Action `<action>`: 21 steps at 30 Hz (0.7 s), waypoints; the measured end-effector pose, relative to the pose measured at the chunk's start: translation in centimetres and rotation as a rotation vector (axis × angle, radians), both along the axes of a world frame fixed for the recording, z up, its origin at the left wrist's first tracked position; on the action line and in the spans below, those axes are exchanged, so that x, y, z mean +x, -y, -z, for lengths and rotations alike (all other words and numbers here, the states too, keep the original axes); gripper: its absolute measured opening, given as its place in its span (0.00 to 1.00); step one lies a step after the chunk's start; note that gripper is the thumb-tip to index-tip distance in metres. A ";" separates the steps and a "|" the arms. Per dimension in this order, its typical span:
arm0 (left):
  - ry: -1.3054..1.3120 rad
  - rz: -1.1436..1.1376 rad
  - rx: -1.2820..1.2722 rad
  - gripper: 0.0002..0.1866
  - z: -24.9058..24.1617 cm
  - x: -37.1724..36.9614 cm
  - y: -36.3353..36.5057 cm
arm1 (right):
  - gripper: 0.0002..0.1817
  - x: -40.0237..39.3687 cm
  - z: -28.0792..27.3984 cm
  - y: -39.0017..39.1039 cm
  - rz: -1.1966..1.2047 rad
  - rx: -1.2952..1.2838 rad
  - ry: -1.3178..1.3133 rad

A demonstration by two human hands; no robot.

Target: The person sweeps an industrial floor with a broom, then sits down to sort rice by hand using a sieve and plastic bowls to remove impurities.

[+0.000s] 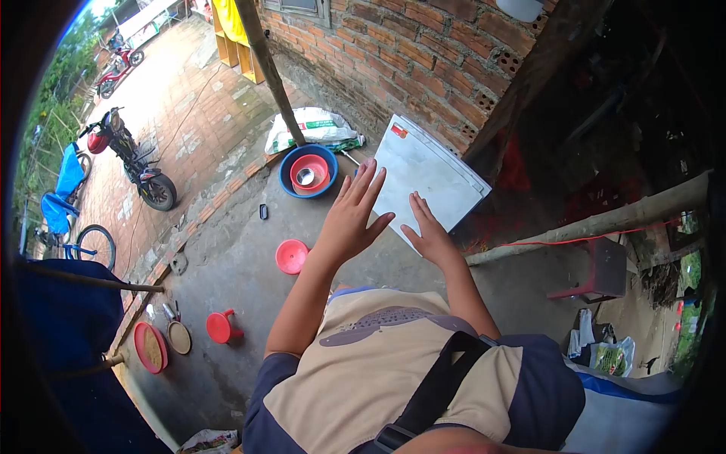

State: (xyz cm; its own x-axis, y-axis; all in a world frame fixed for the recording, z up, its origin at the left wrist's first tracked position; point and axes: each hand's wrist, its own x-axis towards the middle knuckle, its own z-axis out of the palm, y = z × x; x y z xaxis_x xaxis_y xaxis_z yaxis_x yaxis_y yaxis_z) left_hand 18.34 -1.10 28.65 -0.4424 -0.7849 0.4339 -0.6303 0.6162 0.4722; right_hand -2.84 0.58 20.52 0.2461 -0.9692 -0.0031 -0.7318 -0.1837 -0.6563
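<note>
Both hands raised empty, fingers spread: left hand (350,219) and right hand (429,233) before the white panel (423,174) leaning on the brick wall (423,53); grasping its edges looks next.

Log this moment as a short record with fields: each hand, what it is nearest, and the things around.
left hand: open, fingers spread, raised in front of the flat white rectangular panel
right hand: open, at the panel's lower edge; contact unclear
panel: leans against the red brick wall
ground: blue round basin holding a red bowl; red plastic stool
</note>
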 end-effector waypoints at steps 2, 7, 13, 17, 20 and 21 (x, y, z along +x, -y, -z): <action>0.030 0.016 -0.018 0.39 0.3 1.7 1.4 | 0.40 0.9 -0.1 1.4 -0.001 0.000 0.016; 0.075 0.023 -0.022 0.39 0.7 6.2 5.8 | 0.41 4.5 0.2 6.1 0.029 -0.025 -0.059; -0.016 0.075 -0.040 0.38 1.2 10.4 12.0 | 0.37 12.1 -5.3 13.2 -0.077 -0.218 -0.061; -0.153 0.102 0.065 0.39 2.9 13.2 14.9 | 0.36 17.4 -6.0 17.0 -0.151 -0.398 -0.043; -0.233 0.100 0.141 0.39 4.3 15.4 16.4 | 0.37 19.7 -5.8 17.4 -0.146 -0.387 -0.052; -0.261 0.091 0.160 0.40 5.0 16.0 16.8 | 0.37 20.2 -5.7 17.0 -0.147 -0.368 -0.065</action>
State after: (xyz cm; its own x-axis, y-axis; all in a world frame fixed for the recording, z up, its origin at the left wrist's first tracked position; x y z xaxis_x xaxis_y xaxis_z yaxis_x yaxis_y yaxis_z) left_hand 34.32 -17.89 23.70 -0.4041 -0.8143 0.4166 -0.4205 0.5698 0.7060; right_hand 17.38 -16.47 26.19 0.3928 -0.8630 0.3178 -0.7181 -0.5037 -0.4803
